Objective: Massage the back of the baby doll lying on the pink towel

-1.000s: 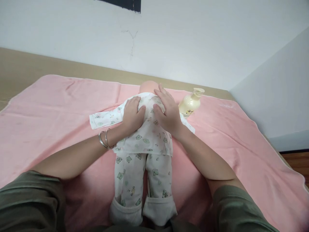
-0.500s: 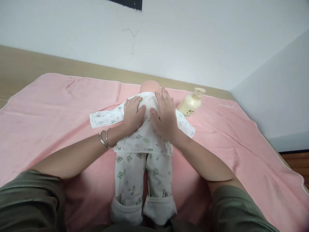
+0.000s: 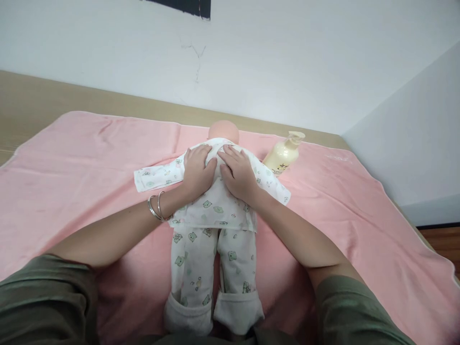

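A baby doll [image 3: 223, 131] lies on a pink blanket, its bald head away from me. It wears a white printed top [image 3: 215, 211] and matching trousers [image 3: 197, 258] with turned-up cuffs. My left hand [image 3: 199, 168] rests flat on the upper left of the top, fingers extended. On the upper right, my right hand [image 3: 237, 172] also lies flat, its fingers pointing up and inward. The two thumbs are close together over the middle. Neither hand grips anything. Both sleeves of the top spread out sideways.
A cream pump bottle [image 3: 283, 154] leans beside the doll's right-hand sleeve. The pink blanket [image 3: 341, 215] covers most of a wooden surface [image 3: 36, 91]. Behind it rises a white wall [image 3: 269, 62], with another wall at the right.
My right hand has turned and come down flat onto the top, its fingers now pointing more to the left. My left hand and the doll look unchanged.
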{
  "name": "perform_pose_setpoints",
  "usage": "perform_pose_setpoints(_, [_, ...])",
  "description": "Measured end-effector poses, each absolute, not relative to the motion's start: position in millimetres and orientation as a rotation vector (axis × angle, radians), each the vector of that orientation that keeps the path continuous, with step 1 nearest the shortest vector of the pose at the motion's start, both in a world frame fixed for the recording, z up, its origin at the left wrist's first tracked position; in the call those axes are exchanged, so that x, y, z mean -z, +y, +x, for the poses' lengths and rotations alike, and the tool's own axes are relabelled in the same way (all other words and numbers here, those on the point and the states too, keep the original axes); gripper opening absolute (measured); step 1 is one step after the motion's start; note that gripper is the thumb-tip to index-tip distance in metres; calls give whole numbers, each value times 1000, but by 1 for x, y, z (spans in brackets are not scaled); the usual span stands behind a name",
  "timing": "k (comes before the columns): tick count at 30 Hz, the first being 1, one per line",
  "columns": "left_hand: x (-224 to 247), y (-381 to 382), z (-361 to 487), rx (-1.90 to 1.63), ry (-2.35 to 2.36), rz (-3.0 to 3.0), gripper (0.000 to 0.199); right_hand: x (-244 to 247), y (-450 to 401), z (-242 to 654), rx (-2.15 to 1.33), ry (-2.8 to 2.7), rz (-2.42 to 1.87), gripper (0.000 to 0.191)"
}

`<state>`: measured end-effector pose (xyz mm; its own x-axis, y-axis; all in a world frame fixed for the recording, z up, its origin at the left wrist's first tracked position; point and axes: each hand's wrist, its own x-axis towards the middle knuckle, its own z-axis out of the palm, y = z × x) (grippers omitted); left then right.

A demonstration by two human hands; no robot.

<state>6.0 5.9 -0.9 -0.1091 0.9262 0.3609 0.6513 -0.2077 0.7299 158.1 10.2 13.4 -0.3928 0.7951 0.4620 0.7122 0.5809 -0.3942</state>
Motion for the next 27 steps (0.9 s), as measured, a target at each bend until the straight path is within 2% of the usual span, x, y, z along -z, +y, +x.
perform_pose_setpoints(8, [1, 6, 6, -1212, 1739, 1864, 48, -23, 10, 165, -154, -2095, -1160, 48])
perform_pose_setpoints(15, [2, 6, 7, -1183, 1774, 1886, 49, -25, 9, 157, -272, -2402, -1330, 51])
perform_pose_setpoints(27, [-14, 7, 5, -1068, 1779, 1989, 50, -91, -15, 193, -88, -2514, -1636, 50])
